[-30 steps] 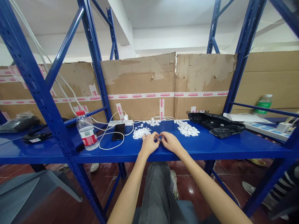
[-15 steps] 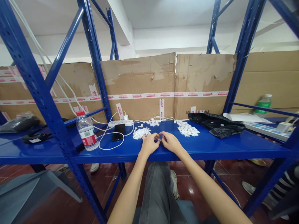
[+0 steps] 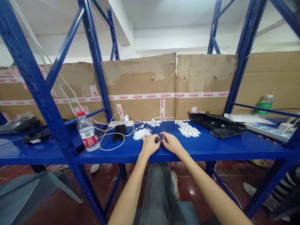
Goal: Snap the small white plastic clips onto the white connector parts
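My left hand [image 3: 151, 143] and my right hand [image 3: 171, 143] meet over the front of the blue shelf [image 3: 131, 153], fingertips nearly touching. Both are closed in a pinch around something tiny between them, too small and too covered by fingers to name. Just beyond my left hand lies a pile of small white pieces [image 3: 141, 133]. A heap of larger white plastic pieces [image 3: 188, 129] spreads past my right hand. Farther back, between these two, sits a smaller group of white pieces [image 3: 154, 122].
Left of the piles are a black phone [image 3: 119, 132], a white power strip [image 3: 122, 123] with looping cables, and a red-capped water bottle [image 3: 87, 132]. A black plastic bag [image 3: 220, 125] lies at right. Cardboard sheets [image 3: 140, 78] stand along the back, between blue uprights.
Both hands stay in the same place, with only a slight shift of the fingertips around the tiny thing. The piles look unchanged.
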Available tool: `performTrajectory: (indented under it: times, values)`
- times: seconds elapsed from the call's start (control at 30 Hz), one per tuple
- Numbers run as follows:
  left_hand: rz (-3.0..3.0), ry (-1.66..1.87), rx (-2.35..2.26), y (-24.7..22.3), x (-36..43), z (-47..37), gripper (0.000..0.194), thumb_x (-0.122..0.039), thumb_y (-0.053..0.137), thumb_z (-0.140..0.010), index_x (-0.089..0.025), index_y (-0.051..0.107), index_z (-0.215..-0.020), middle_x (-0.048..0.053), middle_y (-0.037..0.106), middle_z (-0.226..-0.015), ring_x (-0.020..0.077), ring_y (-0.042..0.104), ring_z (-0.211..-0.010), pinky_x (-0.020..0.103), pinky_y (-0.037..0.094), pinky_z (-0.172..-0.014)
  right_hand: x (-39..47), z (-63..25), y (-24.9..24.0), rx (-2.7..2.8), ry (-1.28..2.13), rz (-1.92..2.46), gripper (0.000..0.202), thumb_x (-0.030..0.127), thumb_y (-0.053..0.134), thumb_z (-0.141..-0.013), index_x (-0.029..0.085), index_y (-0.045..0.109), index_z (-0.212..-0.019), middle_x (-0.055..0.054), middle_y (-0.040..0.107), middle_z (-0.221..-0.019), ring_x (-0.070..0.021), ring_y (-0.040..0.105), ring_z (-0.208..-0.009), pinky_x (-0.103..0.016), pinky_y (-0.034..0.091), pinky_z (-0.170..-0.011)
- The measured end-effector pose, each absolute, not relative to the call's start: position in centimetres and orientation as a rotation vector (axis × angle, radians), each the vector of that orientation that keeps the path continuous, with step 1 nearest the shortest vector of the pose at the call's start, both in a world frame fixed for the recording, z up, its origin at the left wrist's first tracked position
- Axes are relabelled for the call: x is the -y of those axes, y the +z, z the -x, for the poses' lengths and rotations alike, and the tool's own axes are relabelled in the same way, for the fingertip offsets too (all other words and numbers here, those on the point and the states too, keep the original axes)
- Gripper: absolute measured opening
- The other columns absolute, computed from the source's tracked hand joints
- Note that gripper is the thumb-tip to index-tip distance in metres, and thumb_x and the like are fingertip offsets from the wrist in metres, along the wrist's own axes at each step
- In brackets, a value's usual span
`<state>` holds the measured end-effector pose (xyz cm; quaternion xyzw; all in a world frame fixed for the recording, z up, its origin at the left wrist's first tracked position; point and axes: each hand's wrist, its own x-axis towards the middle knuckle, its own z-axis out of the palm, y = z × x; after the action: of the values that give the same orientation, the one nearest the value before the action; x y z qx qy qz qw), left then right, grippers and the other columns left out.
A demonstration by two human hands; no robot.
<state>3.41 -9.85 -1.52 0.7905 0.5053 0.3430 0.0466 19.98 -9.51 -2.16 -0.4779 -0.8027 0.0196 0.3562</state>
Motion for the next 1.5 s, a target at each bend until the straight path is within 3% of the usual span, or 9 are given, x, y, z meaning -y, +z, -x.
performTrajectory:
  times: [1.23,1.5]
  values:
    - [-2.39,1.025,-1.552,-1.4,9.9,-3.5,0.01,-0.022,0.061,-0.088,-0.026,0.065,-0.096,-0.002,0.078,-0.097,0.0223,0.067,-0.103,0.049,0.025,-0.11,9.5,-20.0,-2.3,2.034,0.108,1.198,0.041,0.011,0.049,-0.092,0.019,0.058,-0.131,-0.006,0.072,-0.096,-0.0206,0.067,-0.091,-0.028,0.046,-0.08]
    - [-2.389,1.022,-1.551,-1.0,10.4,-3.7,0.009,-0.022,0.063,-0.087,-0.026,0.066,-0.094,-0.002,0.077,-0.098,0.0232,0.067,-0.104,0.049,0.025,-0.11,10.7,-19.7,-1.6,1.883,0.256,1.056,0.033,0.016,0.05,-0.091,0.017,0.063,-0.122,-0.005,0.07,-0.087,-0.0193,0.065,-0.076,-0.032,0.05,-0.077]
